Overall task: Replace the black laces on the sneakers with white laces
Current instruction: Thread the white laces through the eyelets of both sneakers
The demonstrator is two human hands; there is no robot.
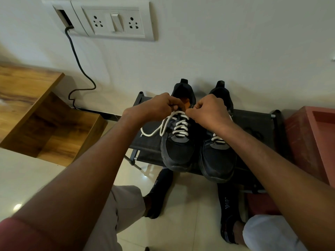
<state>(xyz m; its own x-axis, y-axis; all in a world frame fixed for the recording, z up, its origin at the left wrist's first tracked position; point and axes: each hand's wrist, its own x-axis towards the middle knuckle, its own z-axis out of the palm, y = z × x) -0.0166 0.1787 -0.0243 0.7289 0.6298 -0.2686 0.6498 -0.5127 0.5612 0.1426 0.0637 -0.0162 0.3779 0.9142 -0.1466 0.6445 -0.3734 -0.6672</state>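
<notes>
Head view: both hands work at the top eyelets of the left sneaker [178, 140], which sits beside the right sneaker [218, 156] on a dark shoe rack [253, 124]. The left hand [157, 105] has its fingers curled, pinching the white lace [168, 122]; a loose end trails down and leftward from those fingers. The right hand [208, 113] pinches the lace opposite, fingers clamped together, just beside the left fingers.

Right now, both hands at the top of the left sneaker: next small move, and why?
Probably pull the white lace snug through the top eyelets. Both the left hand and right hand pinch it there, the lower rows on the left sneaker are crossed, and loose ends trail left.
</notes>
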